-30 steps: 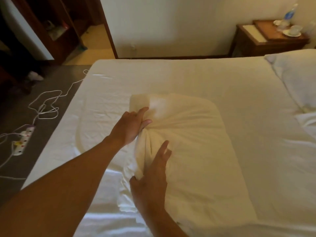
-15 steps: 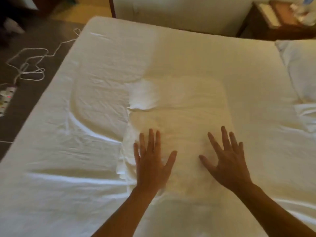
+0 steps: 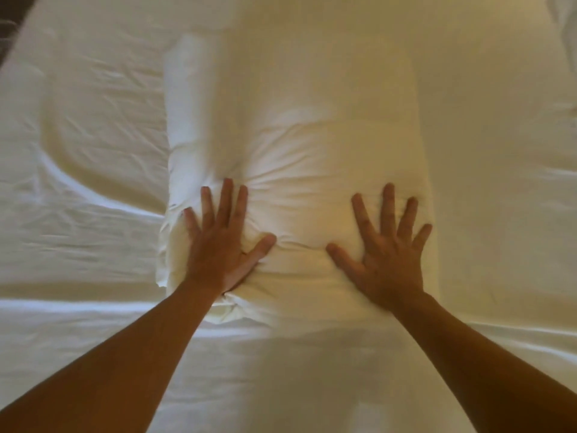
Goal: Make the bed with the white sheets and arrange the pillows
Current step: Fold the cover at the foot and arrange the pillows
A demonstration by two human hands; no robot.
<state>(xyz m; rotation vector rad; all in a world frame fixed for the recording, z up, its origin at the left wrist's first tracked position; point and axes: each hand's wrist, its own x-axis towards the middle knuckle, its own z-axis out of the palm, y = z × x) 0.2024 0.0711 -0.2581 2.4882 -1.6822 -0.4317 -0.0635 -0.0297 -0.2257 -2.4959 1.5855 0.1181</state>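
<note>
Your left hand and right hand, fingers spread flat, press pillow at frame centre on white sheet.

Person under observation: two hands and two forearms in view. Left hand and right hand are bare, with all five fingers of each visible, long and slim. Left forearm and right forearm are bare from wrist to frame edge. Nail detail is too blurred to assess.
</note>
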